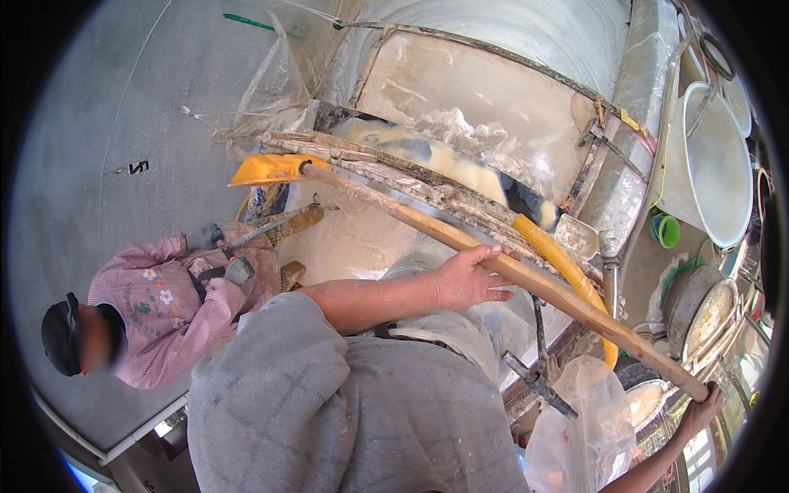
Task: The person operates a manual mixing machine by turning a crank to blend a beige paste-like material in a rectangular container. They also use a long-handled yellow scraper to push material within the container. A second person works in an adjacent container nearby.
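A long wooden handle (pixel 419 225) runs diagonally in front of me, with an orange-yellow shovel blade (pixel 271 169) on its far left end. My left hand (pixel 471 277) supports the handle near its middle, thumb and fingers loosely around it, some fingers spread. At the lower right, my right hand (pixel 703 407) grips the handle's butt end. The blade is raised beside the crusted rim (pixel 425 188) of a trough. Inside the trough, pale slurry (pixel 468 169) lies on a dark surface, below a dusty panel (pixel 468 92).
A co-worker in a checked garment (pixel 166 302) and gloves holds a long-handled tool (pixel 271 227) at left. A yellow hose (pixel 561 265) and a metal pipe (pixel 610 283) stand by the trough. Clear plastic sheeting (pixel 579 425), a white tub (pixel 718 163) and round pans (pixel 709 314) are at right.
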The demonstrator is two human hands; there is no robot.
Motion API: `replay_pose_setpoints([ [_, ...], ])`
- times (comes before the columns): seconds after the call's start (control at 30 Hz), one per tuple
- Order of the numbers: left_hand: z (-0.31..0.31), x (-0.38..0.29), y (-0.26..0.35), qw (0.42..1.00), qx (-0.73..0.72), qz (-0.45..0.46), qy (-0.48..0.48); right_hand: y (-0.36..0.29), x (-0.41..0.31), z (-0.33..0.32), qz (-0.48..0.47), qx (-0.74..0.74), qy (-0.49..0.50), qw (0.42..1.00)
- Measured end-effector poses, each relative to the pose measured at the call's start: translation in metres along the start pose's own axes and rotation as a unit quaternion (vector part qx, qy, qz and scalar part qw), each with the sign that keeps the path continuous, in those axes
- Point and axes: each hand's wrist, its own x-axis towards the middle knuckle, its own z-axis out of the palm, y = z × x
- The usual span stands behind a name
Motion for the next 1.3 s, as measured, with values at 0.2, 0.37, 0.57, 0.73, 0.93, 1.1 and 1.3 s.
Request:
replay_pose_setpoints([
  [0.2,-0.034,0.062,0.012,0.982,0.098,0.045,0.156,-0.057,-0.089,-0.008,0.027,0.027,-0.245,0.969],
  [0.37,-0.080,0.169,0.038,0.956,0.000,0.133,0.262,-0.181,-0.153,-0.017,0.004,0.110,-0.299,0.948],
  [0.57,-0.106,0.244,0.031,0.953,0.046,0.079,0.288,-0.325,-0.183,-0.041,-0.019,0.149,-0.322,0.935],
  [0.73,-0.082,0.288,0.030,0.963,0.070,0.003,0.261,-0.389,-0.139,-0.021,-0.008,0.107,-0.287,0.952],
  [0.93,-0.053,0.356,0.080,0.975,0.037,0.021,0.220,-0.416,-0.039,0.005,-0.037,0.047,-0.225,0.972],
  [1.1,-0.039,0.394,0.142,0.970,-0.004,0.052,0.239,-0.430,0.050,0.029,-0.058,0.035,-0.230,0.971],
  [1.3,-0.038,0.417,0.264,0.958,-0.083,0.123,0.245,-0.495,0.151,0.061,-0.111,0.046,-0.185,0.975],
])
